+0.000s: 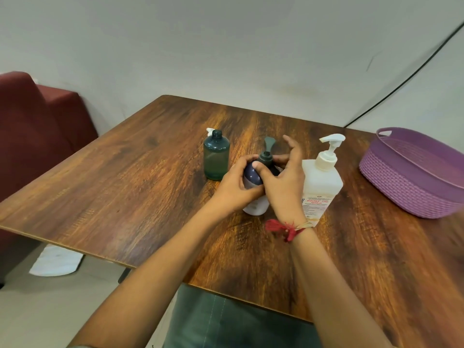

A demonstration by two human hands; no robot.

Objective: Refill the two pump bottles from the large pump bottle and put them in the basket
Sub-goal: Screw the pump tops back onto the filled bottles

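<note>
Nearest the camera, two forearms reach over the front edge of the wooden table [125, 177]. A red thread band [283, 228] circles the right wrist.

The left hand [234, 187] wraps around the body of the small white-and-navy pump bottle [253, 194], which stands upright on the table, roughly at its centre. The right hand [281, 179] closes thumb and fingers on the collar below the dark pump head [268, 149]; the index finger is raised clear. Judged from this grip, the collar is being turned; the direction cannot be determined.

Just beside the right hand stands the large pump bottle [322, 179], white, pump fitted. Slightly farther, left of the hands, stands the green bottle [216, 156], neck open, with a white pump [209, 131] partly visible behind it. The purple basket [411, 182] sits at the right edge, well apart from the bottles and holding nothing visible.

Hazards:
- The right forearm is close to the large pump bottle; a wide elbow swing could topple it.
- The green bottle is uncapped; a knock would spill any contents.
- Insufficient left-hand hold lets the small bottle spin or tip under torque.

Count: small bottles, two; large bottle, one; basket, one; hands, two.
</note>
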